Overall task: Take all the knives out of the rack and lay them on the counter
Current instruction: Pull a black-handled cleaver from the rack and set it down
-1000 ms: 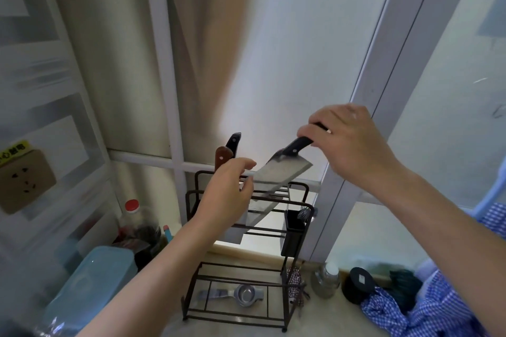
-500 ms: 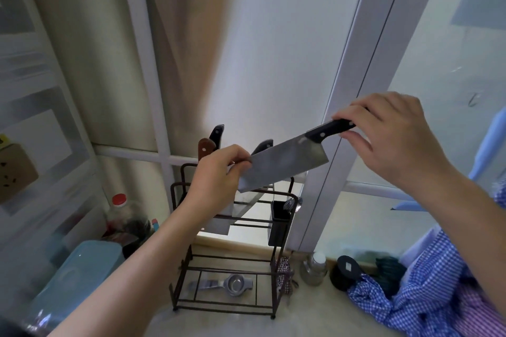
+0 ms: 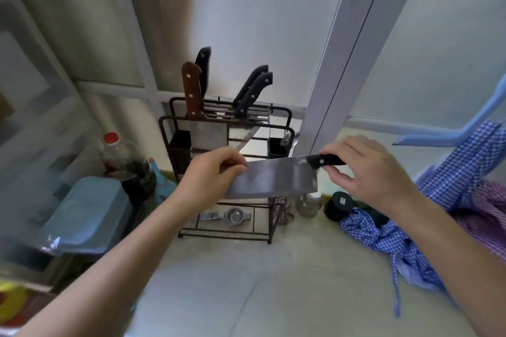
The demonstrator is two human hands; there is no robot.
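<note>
Person holds a cleaver [image 3: 273, 180] in the air in front of the knife rack [image 3: 227, 167], blade roughly level, above the counter [image 3: 287, 282] and not touching it; right hand [image 3: 367, 169] has its fingers closed round the cleaver's black handle, at the end toward the rack's right side; left hand [image 3: 210, 175] pinches the far end of the blade, thumb on the near face and fingers curled over the top edge; the dark wire rack stands on the counter against the frosted window, behind the cleaver; four knives sit in the rack's top slots, handles up: a brown-handled knife [image 3: 191, 90] at the rack's left with its broad blade hanging down inside the frame, a black-handled knife [image 3: 204, 68] just behind it, and two black-handled knives [image 3: 254, 90] leaning side by side toward the rack's right; a small metal strainer [image 3: 232, 217] lies on the rack's bottom shelf; left of the rack a clear bottle with a red cap [image 3: 112, 145] and a blue plastic tub [image 3: 87, 216]; right of the rack a small glass jar [image 3: 308, 204], a black round container [image 3: 338, 205], and blue checked cloth [image 3: 397, 235] bunched on the counter; counter in front of the rack is pale and bare
</note>
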